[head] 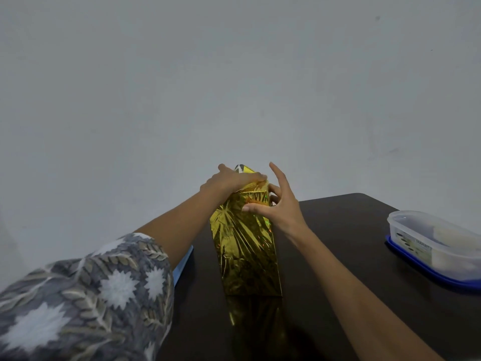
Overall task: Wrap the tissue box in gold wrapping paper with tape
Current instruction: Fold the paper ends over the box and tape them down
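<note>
The tissue box (244, 246) stands on end on the dark table (351, 230), covered in shiny gold wrapping paper. My left hand (231, 179) lies flat over its top end, pressing the folded paper down. My right hand (276, 201) is at the box's upper right edge, thumb on the near face, some fingers touching the side and the index finger raised. A bit of silver paper underside (240, 168) sticks up behind the left hand. No tape is visible.
A clear plastic container (437, 243) on a blue lid sits at the table's right edge. A light blue flat thing (183, 264) peeks out under my left forearm. A plain grey wall stands behind the table.
</note>
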Demonstrator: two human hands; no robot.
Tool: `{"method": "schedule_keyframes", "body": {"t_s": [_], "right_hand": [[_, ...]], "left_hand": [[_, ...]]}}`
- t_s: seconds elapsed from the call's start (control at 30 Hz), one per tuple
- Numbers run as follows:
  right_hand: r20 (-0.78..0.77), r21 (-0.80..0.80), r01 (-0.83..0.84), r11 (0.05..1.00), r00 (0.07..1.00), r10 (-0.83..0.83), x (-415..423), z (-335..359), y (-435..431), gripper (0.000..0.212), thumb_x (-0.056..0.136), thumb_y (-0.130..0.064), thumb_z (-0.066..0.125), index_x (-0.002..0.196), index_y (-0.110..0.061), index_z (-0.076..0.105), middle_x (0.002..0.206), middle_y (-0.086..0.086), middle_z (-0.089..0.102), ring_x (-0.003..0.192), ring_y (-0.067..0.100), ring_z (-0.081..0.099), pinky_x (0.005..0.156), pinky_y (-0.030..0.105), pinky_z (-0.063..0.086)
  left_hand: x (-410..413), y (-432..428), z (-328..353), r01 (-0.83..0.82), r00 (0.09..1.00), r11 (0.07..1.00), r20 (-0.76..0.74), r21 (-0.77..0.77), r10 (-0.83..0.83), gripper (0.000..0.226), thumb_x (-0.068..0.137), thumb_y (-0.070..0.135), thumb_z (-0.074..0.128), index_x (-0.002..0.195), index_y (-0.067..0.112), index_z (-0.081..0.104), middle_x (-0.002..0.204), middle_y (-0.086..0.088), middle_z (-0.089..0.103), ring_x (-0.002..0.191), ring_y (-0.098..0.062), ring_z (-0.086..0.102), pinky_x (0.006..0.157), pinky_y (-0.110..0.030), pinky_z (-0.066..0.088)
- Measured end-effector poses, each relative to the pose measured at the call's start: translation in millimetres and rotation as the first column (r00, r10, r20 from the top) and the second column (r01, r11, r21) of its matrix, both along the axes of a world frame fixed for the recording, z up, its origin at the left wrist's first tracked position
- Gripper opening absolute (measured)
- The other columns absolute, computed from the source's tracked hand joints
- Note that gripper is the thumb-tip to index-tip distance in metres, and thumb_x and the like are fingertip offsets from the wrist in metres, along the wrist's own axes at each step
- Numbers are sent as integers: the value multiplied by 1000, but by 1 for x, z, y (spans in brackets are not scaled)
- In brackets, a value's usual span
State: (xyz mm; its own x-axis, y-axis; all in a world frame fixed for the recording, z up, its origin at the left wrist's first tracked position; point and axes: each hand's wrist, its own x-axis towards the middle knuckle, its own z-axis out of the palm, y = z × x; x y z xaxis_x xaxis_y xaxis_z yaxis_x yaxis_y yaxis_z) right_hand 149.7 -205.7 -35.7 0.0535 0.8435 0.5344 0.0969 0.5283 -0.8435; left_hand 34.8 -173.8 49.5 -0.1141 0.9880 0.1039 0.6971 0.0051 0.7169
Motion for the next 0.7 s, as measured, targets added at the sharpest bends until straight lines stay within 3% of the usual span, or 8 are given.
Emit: {"method": "schedule_keyframes", "body": {"t_s": [0.07,0.17,0.2,0.27,0.33,0.47,0.6,0.7], "right_hand": [[-6,-8,-8,1000,1000,8,0,0,-1,115,52,-36,86,146,-38,20,139,11,48,128,24,44,107,41,39],[-23,-14,-31,999,999,31,-2,0,-3,121,42,-46,82,144,-42,18,140,14,47,129,27,45,106,49,40],[-19,-11,-37,999,999,37,-3,1,-3,121,42,-45,82,144,-42,18,140,13,46,129,27,45,106,49,40],[0,-16,-43,999,999,43,-5,1,-2,121,43,-45,81,145,-43,16,141,13,46,129,26,45,105,49,40],[20,-21,-52,998,998,52,-2,2,-3,122,44,-44,82,145,-45,13,143,12,44,130,26,44,106,49,39],[14,-46,-132,990,991,133,12,4,-2,119,64,-16,81,149,-36,1,145,0,40,128,8,38,106,29,30],[-23,-123,-156,980,988,154,25,-3,10,117,71,-21,76,148,-38,-11,136,-13,35,131,9,31,114,42,26],[-65,-210,-152,966,988,141,20,-12,15,123,61,-43,71,145,-38,-18,150,1,34,139,20,30,112,43,22]], "left_hand": [[-4,-4,5,61,996,998,66,-28,-59,124,53,70,75,146,9,19,142,-16,40,123,-34,48,99,-46,45],[-15,-9,15,197,960,979,214,-55,-181,82,67,53,76,129,6,48,111,-10,62,81,-16,68,65,-29,56],[-18,-10,15,190,965,980,196,-65,-174,83,69,47,77,132,5,45,111,-10,62,81,-17,68,61,-28,56],[-19,-9,9,140,983,988,132,-72,-130,104,65,49,80,143,6,26,133,-15,49,108,-27,59,81,-38,55],[-12,-10,6,173,983,982,78,-71,-167,104,68,62,71,146,11,25,143,-14,41,124,-31,47,97,-42,47],[-31,-14,19,224,942,971,275,-86,-194,68,89,67,35,133,16,43,128,-7,52,114,-24,51,81,-39,46],[-87,-1,-6,296,806,954,545,-34,-231,37,100,23,42,136,16,46,89,-1,67,73,-14,64,64,-31,52],[-101,-4,-44,403,700,914,629,42,-337,43,94,-2,45,130,21,49,78,1,71,64,-10,68,58,-25,56]]}}
